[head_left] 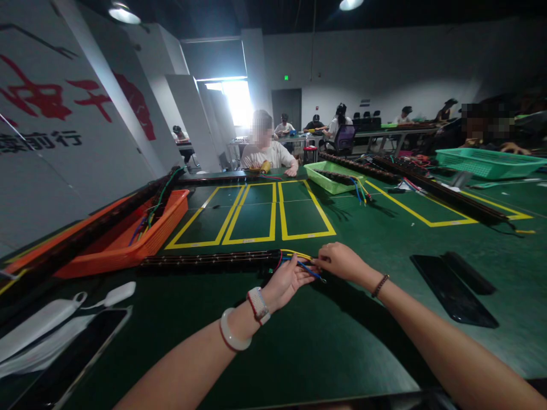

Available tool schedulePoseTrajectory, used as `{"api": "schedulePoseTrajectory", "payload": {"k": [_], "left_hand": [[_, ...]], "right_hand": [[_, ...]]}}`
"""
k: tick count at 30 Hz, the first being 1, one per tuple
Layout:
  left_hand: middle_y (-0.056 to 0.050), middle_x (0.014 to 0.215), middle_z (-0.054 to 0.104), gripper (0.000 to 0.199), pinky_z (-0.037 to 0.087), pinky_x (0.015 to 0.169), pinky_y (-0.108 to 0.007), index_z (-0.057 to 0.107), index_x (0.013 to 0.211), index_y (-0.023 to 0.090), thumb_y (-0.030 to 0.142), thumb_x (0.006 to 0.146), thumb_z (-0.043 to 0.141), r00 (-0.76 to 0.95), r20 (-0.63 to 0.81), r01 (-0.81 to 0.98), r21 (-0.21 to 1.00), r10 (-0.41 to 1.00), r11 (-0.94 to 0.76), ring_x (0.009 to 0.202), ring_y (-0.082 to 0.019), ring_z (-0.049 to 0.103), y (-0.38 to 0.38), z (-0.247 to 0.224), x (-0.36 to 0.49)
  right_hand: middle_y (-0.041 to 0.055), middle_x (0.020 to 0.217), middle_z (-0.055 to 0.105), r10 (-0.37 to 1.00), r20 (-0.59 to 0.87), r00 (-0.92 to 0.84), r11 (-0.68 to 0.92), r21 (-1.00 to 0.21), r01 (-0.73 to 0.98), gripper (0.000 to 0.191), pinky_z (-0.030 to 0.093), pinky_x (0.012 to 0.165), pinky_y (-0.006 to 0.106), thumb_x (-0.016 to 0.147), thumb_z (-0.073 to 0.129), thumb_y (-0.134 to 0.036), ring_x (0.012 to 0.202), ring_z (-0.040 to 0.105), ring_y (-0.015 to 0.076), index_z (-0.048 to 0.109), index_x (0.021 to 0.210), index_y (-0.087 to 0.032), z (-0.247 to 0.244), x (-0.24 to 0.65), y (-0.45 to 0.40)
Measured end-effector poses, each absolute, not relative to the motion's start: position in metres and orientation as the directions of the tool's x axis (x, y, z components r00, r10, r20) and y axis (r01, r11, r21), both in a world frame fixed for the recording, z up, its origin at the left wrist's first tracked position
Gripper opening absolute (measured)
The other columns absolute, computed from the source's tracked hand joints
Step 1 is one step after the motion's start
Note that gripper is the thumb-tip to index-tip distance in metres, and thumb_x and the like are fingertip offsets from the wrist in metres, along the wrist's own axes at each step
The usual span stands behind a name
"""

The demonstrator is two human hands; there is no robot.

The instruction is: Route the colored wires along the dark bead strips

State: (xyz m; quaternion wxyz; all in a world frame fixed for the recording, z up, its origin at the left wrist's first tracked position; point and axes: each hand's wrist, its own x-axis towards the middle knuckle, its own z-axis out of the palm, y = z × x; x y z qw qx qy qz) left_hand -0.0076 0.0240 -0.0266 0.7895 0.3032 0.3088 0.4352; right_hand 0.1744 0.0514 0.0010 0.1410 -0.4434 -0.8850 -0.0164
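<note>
A long black strip [209,261] with small shiny marks along it lies across the green table, its right end at my hands. From that end come yellow wires [299,253], a blue wire [308,269] with a bare metal end, and a bit of red wire. My left hand [287,283] is under the wires, its thumb over them and its fingers stretched out to the right. Bent fingers of my right hand [343,262] pinch the tip of a yellow wire; the exact fingertip contact is partly hidden.
An orange basket [166,228] with similar strips stands at the left, a light green basket [327,183] at the back. Phones lie at both sides: one black phone [453,289] at right, another phone [81,364] near a white case at left. Across the table sits a person [269,154].
</note>
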Motion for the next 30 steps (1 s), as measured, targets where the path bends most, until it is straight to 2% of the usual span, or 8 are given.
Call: {"api": "schedulePoseTrajectory", "payload": {"k": [5, 10, 16, 19, 22, 24, 27, 30], "left_hand": [[-0.016, 0.080, 0.066, 0.027, 0.049, 0.073, -0.033, 0.056, 0.091, 0.007, 0.032, 0.091, 0.043, 0.378, -0.235, -0.481, 0.777, 0.895, 0.407, 0.074, -0.019, 0.065, 0.022, -0.027, -0.006], [-0.012, 0.076, 0.065, 0.028, 0.049, 0.070, -0.028, 0.057, 0.083, 0.009, 0.028, 0.092, 0.039, 0.352, -0.257, -0.485, 0.772, 0.900, 0.410, 0.070, -0.016, 0.063, 0.021, -0.022, -0.006], [-0.011, 0.073, 0.064, 0.028, 0.049, 0.069, -0.028, 0.056, 0.079, 0.009, 0.025, 0.093, 0.038, 0.339, -0.291, -0.470, 0.771, 0.895, 0.429, 0.067, -0.014, 0.062, 0.019, -0.016, -0.005], [-0.010, 0.071, 0.063, 0.028, 0.049, 0.071, -0.028, 0.056, 0.077, 0.010, 0.024, 0.093, 0.038, 0.332, -0.290, -0.481, 0.767, 0.898, 0.425, 0.067, -0.014, 0.061, 0.019, -0.016, -0.005], [-0.009, 0.072, 0.063, 0.025, 0.048, 0.071, -0.028, 0.057, 0.078, 0.010, 0.023, 0.092, 0.040, 0.336, -0.283, -0.501, 0.754, 0.898, 0.425, 0.068, -0.014, 0.061, 0.019, -0.018, -0.006], [-0.008, 0.073, 0.063, 0.022, 0.048, 0.068, -0.027, 0.057, 0.080, 0.011, 0.023, 0.091, 0.043, 0.351, -0.285, -0.500, 0.749, 0.892, 0.436, 0.066, -0.014, 0.061, 0.020, -0.021, -0.007], [-0.003, 0.065, 0.058, 0.023, 0.045, 0.059, -0.022, 0.057, 0.077, 0.011, 0.026, 0.090, 0.046, 0.373, -0.272, -0.506, 0.742, 0.887, 0.440, 0.057, -0.011, 0.056, 0.022, -0.025, -0.008], [-0.001, 0.061, 0.054, 0.023, 0.042, 0.054, -0.020, 0.056, 0.075, 0.011, 0.026, 0.090, 0.046, 0.392, -0.254, -0.529, 0.724, 0.884, 0.443, 0.053, -0.009, 0.052, 0.024, -0.028, -0.007]], "right_hand": [[0.0043, 0.065, 0.062, 0.811, 0.318, -0.491, 0.508, 0.032, 0.861, 0.034, 0.029, 0.060, 0.027, 0.088, 0.054, -0.040, 0.063, 0.055, 0.0163, 0.061, 0.064, -0.017, 0.002, 0.170, 0.048], [0.0080, 0.070, 0.064, 0.823, 0.373, -0.428, 0.407, 0.136, 0.903, 0.031, 0.030, 0.064, 0.030, 0.088, 0.053, -0.036, 0.070, 0.056, 0.0198, 0.065, 0.069, -0.015, 0.003, 0.160, 0.044], [0.0081, 0.071, 0.066, 0.841, 0.295, -0.454, 0.434, 0.133, 0.891, 0.029, 0.030, 0.065, 0.031, 0.088, 0.054, -0.034, 0.070, 0.057, 0.0200, 0.066, 0.070, -0.015, -0.007, 0.156, 0.043], [0.0071, 0.068, 0.064, 0.820, 0.336, -0.464, 0.450, 0.124, 0.884, 0.033, 0.029, 0.064, 0.030, 0.089, 0.052, -0.038, 0.068, 0.056, 0.0192, 0.065, 0.069, -0.016, -0.006, 0.159, 0.043], [0.0056, 0.067, 0.061, 0.728, 0.454, -0.513, 0.550, 0.060, 0.833, 0.037, 0.030, 0.064, 0.029, 0.093, 0.045, -0.041, 0.066, 0.052, 0.0165, 0.062, 0.070, -0.016, 0.002, 0.164, 0.038], [0.0047, 0.068, 0.059, 0.591, 0.505, -0.629, 0.700, 0.067, 0.711, 0.037, 0.030, 0.064, 0.028, 0.094, 0.041, -0.041, 0.066, 0.050, 0.0152, 0.062, 0.076, -0.016, 0.008, 0.165, 0.032], [0.0034, 0.067, 0.058, 0.325, 0.472, -0.819, 0.874, 0.182, 0.451, 0.038, 0.031, 0.060, 0.029, 0.093, 0.041, -0.045, 0.063, 0.049, 0.0146, 0.061, 0.081, -0.016, 0.015, 0.162, 0.022], [0.0035, 0.070, 0.059, 0.208, 0.377, -0.903, 0.908, 0.270, 0.321, 0.038, 0.032, 0.058, 0.029, 0.093, 0.040, -0.047, 0.064, 0.050, 0.0147, 0.059, 0.084, -0.016, 0.016, 0.158, 0.016]]}}
